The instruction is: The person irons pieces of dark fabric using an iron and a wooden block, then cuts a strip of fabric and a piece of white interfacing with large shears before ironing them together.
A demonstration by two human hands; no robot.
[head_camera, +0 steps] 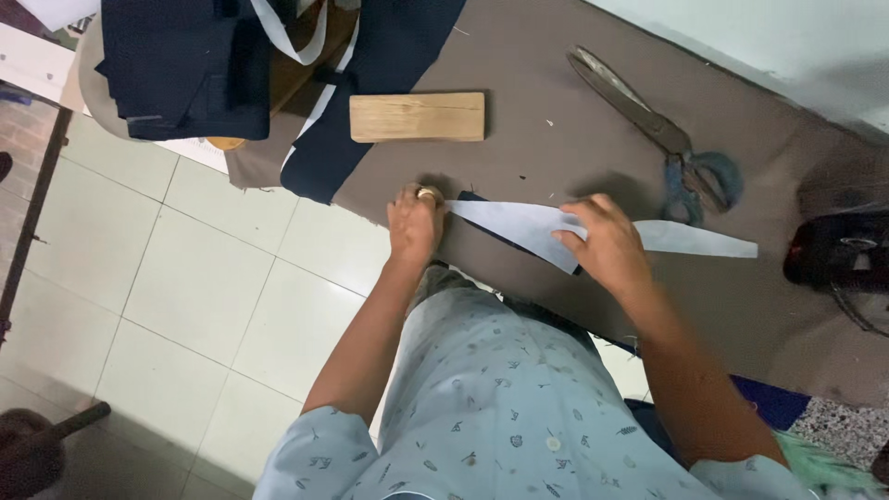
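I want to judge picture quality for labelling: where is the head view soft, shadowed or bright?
Head view: mostly sharp and evenly lit; the left hand and right hand look slightly soft; the scissors cast a faint shadow on the brown cloth; the dark object at the right edge sits in shadow; no strong glare.
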